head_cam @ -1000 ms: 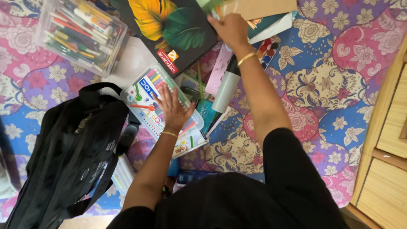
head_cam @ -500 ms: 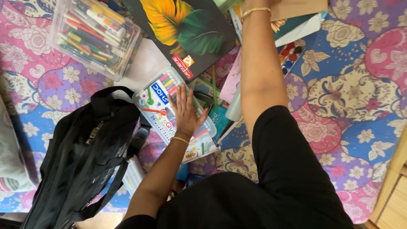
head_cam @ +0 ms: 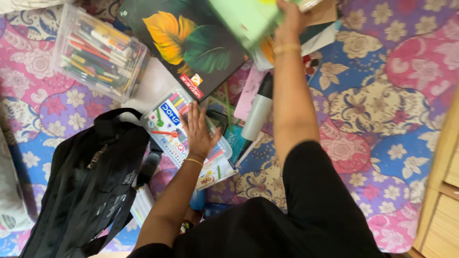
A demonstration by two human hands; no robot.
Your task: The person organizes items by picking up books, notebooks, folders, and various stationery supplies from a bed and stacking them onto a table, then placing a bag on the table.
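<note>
Nearest me a black bag (head_cam: pixel 86 181) slumps on the floral bedsheet (head_cam: pixel 382 110). My left hand (head_cam: pixel 198 131) lies flat, fingers spread, on a clear case of sketch pens (head_cam: pixel 167 122). Farther off, my right hand (head_cam: pixel 289 21) grips a pale green booklet (head_cam: pixel 244 19) above the leaf-painted pad (head_cam: pixel 184 40). Wooden furniture (head_cam: pixel 442 191) edges the right.
</note>
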